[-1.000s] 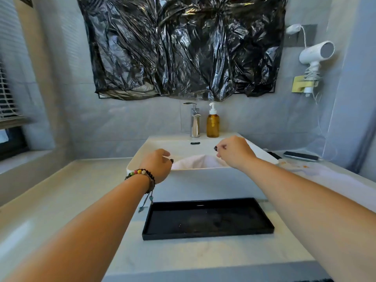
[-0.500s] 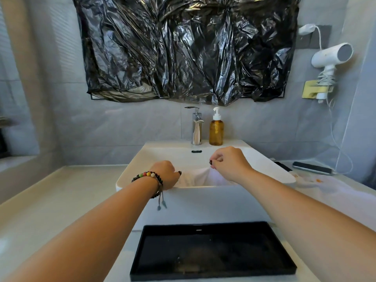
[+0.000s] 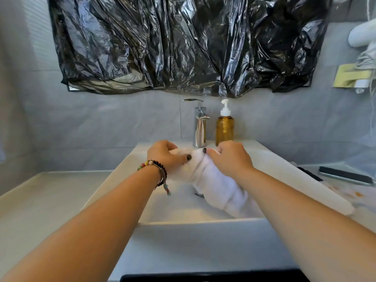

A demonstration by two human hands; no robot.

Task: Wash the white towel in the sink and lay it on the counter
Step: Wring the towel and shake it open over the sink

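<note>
The white towel point(image 3: 215, 186) is bunched up and lifted above the basin of the white sink point(image 3: 179, 219), its lower end trailing toward the drain. My left hand point(image 3: 165, 156), with a beaded bracelet on the wrist, grips the towel's upper left part. My right hand point(image 3: 231, 158) grips the towel just beside it, thumbs close together. Both hands are over the back half of the basin, in front of the chrome faucet point(image 3: 199, 127). No water runs from the faucet.
An amber soap pump bottle point(image 3: 224, 129) stands right of the faucet. Pale counter point(image 3: 46, 200) stretches left of the sink. A dark phone point(image 3: 345, 176) lies on the right counter. A black tray edge point(image 3: 213, 277) shows at the bottom. Black plastic sheeting point(image 3: 183, 43) covers the wall above.
Both hands have lifted the towel up out of the basin and gathered it closer together. The view has moved nearer to the sink and tilted up.
</note>
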